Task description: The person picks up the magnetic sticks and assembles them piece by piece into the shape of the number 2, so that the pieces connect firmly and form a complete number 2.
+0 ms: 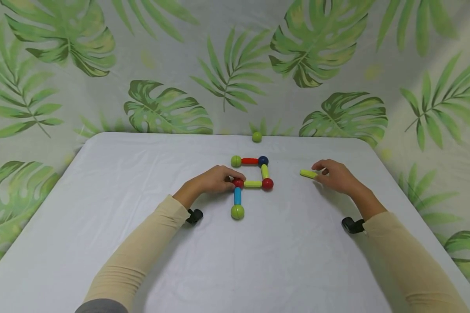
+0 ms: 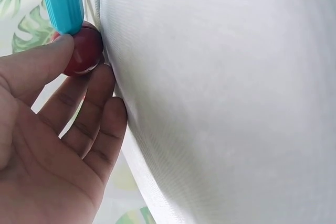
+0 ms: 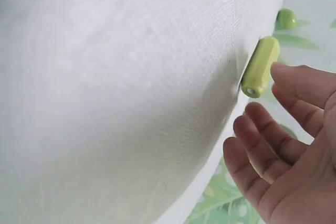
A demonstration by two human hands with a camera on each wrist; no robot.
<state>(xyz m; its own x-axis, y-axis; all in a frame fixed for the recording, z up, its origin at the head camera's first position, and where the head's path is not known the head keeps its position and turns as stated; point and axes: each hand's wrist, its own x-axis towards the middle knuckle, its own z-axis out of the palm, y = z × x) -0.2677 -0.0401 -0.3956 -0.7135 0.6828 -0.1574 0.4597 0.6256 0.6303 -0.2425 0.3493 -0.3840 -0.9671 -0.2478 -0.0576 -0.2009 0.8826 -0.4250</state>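
My left hand (image 1: 215, 180) pinches a red ball (image 2: 86, 51) at a corner of a magnetic stick-and-ball figure. From that ball a blue stick (image 1: 237, 196) leads to a green ball (image 1: 237, 212), and a yellow-green stick (image 1: 253, 184) runs right to a second red ball (image 1: 267, 184). Another yellow-green stick (image 1: 264, 171) joins this to a dark blue ball (image 1: 263, 161); a red stick (image 1: 250, 161) links the blue ball to a green ball (image 1: 236, 161). Farther right, my right hand (image 1: 337, 176) has its thumb and loosely bent fingers beside a loose yellow-green stick (image 3: 261, 66) lying on the table.
A loose green ball (image 1: 256, 137) sits at the far edge of the white-covered table (image 1: 282, 261). Behind the table hangs a leaf-patterned cloth (image 1: 243, 56). Each wrist wears a small black camera.
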